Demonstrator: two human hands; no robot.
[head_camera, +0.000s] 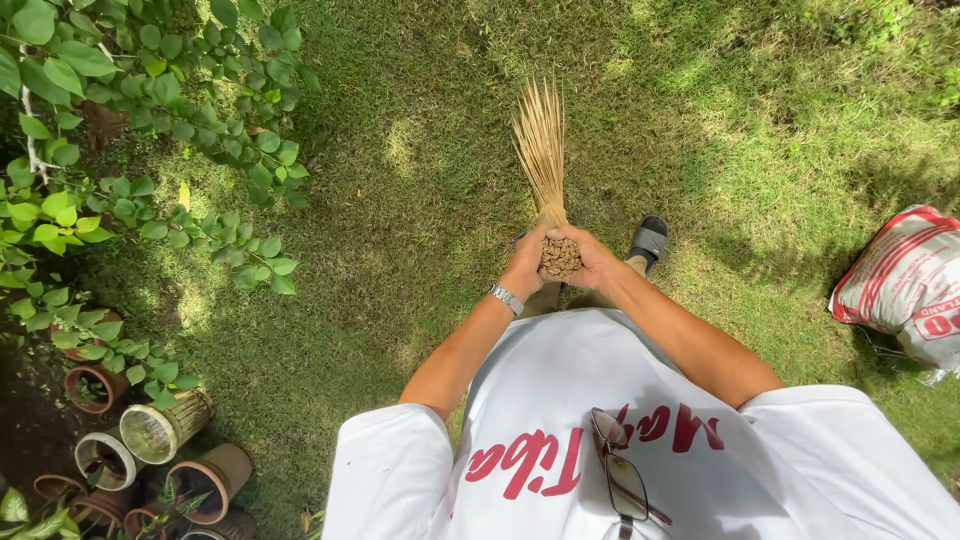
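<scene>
Broom sticks (541, 150), a straw-coloured bundle, are pointing away over the grass (420, 200), their cut ends gathered at the person's waist. Both the left hand (527, 262) and the right hand (592, 258) are wrapping tightly around that base. At the right edge, a white sack (905, 280) with red stripes and lettering is lying on the lawn, while clay pots (200, 480) are clustering at lower left.

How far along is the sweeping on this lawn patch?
Done: nothing shows as swept up; no pile is in view. In hand: left hand and right hand grip the stick broom by its top, bristle tips on the grass. Left: a yellow leaf lies by the shrub.
</scene>
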